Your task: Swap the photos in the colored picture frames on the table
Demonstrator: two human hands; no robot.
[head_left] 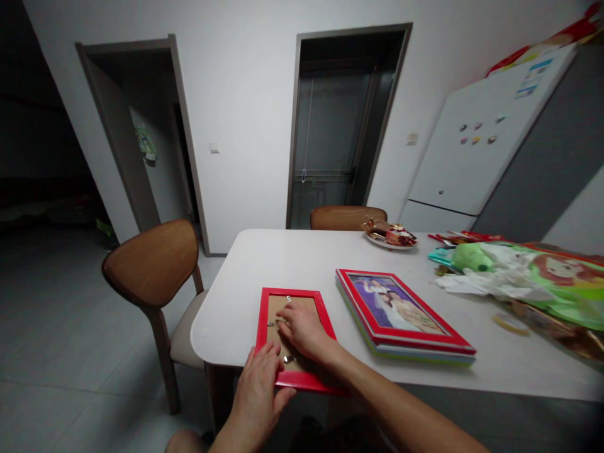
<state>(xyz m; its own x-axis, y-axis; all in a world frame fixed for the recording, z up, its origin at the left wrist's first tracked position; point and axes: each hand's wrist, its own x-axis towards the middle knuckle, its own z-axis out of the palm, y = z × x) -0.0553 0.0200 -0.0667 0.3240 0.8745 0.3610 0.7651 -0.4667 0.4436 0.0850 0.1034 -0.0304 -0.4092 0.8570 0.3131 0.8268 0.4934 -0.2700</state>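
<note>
A red picture frame lies face down at the near edge of the white table, its brown backing board showing. Small metal clips sit along the edges of the board. My left hand grips the frame's lower left corner, fingers over the left side and thumb by the bottom edge. Over the middle of the board, my right hand has its fingers bent and drawn together near a small metal piece; what they hold, if anything, is hidden. Right of it lies a stack of frames, topped by a red photo frame.
On the white table are a plate of wrapped items, a roll of tape and a heap of green and white plastic packaging. A wooden chair stands left, another chair behind. A fridge is at right.
</note>
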